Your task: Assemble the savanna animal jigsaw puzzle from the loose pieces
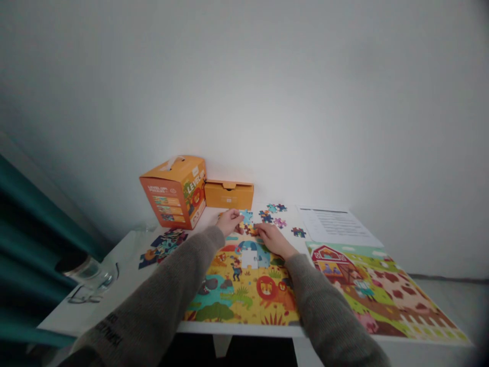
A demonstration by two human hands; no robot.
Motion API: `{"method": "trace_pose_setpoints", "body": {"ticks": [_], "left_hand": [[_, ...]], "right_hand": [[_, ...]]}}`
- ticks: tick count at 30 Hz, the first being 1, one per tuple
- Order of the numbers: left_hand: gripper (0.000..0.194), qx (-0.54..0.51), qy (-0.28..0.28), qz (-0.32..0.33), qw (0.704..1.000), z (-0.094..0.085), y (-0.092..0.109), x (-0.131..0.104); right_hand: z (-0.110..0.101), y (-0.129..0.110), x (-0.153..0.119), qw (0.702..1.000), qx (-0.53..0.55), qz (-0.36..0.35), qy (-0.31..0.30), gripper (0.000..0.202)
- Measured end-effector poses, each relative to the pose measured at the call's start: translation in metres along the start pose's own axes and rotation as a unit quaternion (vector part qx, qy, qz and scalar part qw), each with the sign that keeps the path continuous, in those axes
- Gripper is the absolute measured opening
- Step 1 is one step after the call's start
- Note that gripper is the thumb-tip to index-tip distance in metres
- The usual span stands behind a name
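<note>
The animal puzzle (244, 300), made of flat, smooth pieces with lions and a crocodile, lay at the near edge of the white table (124, 283), between the two forearms. In its upper part there was a white opening with a knobbed outline.

The left hand (229, 223) had its fingers bent beside the small loose pieces (246, 217) at the far side of the puzzle; I could not tell if it was pinching one. The right hand (272, 238) reached the same pieces from the right, with its fingertips at a reddish-yellow one, but its grasp was also not clear. Both sleeves were of grey, knitted-looking cloth.

Far left stood a box-shaped orange carton (173, 189) with a pale handle, and next to it a low orange box (229, 196). Nearer, on the left, were a heap of dark pieces (164, 247), a transparent jar (93, 272) with dark round lid, and thin-framed eyeglasses (84, 294). On the right lay the farm puzzle (385, 295), with a printed paper sheet (338, 227) beyond.
</note>
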State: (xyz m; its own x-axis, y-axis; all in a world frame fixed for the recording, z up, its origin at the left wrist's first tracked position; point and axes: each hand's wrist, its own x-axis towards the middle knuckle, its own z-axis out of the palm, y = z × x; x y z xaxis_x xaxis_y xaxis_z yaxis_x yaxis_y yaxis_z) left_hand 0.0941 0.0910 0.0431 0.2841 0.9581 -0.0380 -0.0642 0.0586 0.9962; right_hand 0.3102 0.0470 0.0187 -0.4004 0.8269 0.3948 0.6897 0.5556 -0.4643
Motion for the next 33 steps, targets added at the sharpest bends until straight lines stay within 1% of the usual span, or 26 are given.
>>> {"method": "trace_pose_setpoints", "body": {"ticks": [3,6,9,11,13,14,16,18,20,22,24,26,27,30,33], "left_hand": [[0.043,0.012,-0.032,-0.011,0.999,-0.004,-0.006,-0.011],[0.040,0.052,-0.051,0.004,0.997,-0.008,-0.016,-0.015],[0.038,0.093,-0.080,-0.003,0.992,-0.011,-0.024,-0.017],[0.039,0.122,-0.109,-0.025,0.986,-0.011,-0.027,-0.019],[0.040,0.156,-0.151,-0.041,0.975,-0.010,-0.028,-0.022],[0.041,0.170,-0.169,-0.044,0.970,-0.009,-0.027,-0.024],[0.043,0.185,-0.192,-0.044,0.963,-0.007,-0.025,-0.030],[0.044,0.188,-0.203,-0.049,0.960,-0.005,-0.020,-0.037],[0.043,0.197,-0.215,-0.055,0.955,-0.004,-0.015,-0.045],[0.040,0.232,-0.208,-0.037,0.949,-0.007,-0.012,-0.052],[0.034,0.292,-0.167,0.022,0.942,-0.011,-0.010,-0.057],[0.027,0.354,-0.129,0.088,0.922,-0.017,-0.012,-0.062],[0.022,0.380,-0.123,0.111,0.910,-0.020,-0.014,-0.063],[0.014,0.433,-0.138,0.125,0.882,-0.026,-0.020,-0.067],[0.015,0.455,-0.145,0.124,0.870,-0.027,-0.026,-0.069]], "right_hand": [[0.000,-0.001,-0.002,1.000,-0.019,-0.004,-0.012,0.033],[0.002,0.002,-0.004,0.998,-0.059,0.011,-0.022,0.034],[0.002,0.004,-0.004,0.997,-0.065,0.029,-0.009,0.036],[0.000,0.001,-0.003,0.998,-0.014,0.050,0.019,0.035],[-0.004,-0.005,-0.003,0.994,0.073,0.080,0.028,0.036],[-0.006,-0.010,-0.004,0.989,0.116,0.092,0.018,0.036],[-0.008,-0.018,-0.006,0.980,0.174,0.098,-0.021,0.037],[-0.008,-0.026,-0.008,0.976,0.194,0.083,-0.057,0.036],[-0.005,-0.032,-0.010,0.973,0.205,0.075,-0.074,0.033],[-0.003,-0.035,-0.012,0.968,0.220,0.089,-0.082,0.030],[-0.001,-0.036,-0.013,0.963,0.225,0.112,-0.099,0.028],[0.000,-0.037,-0.015,0.961,0.214,0.124,-0.124,0.024],[0.000,-0.038,-0.016,0.961,0.206,0.126,-0.135,0.023],[0.000,-0.041,-0.017,0.961,0.190,0.133,-0.154,0.021],[0.001,-0.043,-0.018,0.962,0.172,0.140,-0.159,0.022]]}}
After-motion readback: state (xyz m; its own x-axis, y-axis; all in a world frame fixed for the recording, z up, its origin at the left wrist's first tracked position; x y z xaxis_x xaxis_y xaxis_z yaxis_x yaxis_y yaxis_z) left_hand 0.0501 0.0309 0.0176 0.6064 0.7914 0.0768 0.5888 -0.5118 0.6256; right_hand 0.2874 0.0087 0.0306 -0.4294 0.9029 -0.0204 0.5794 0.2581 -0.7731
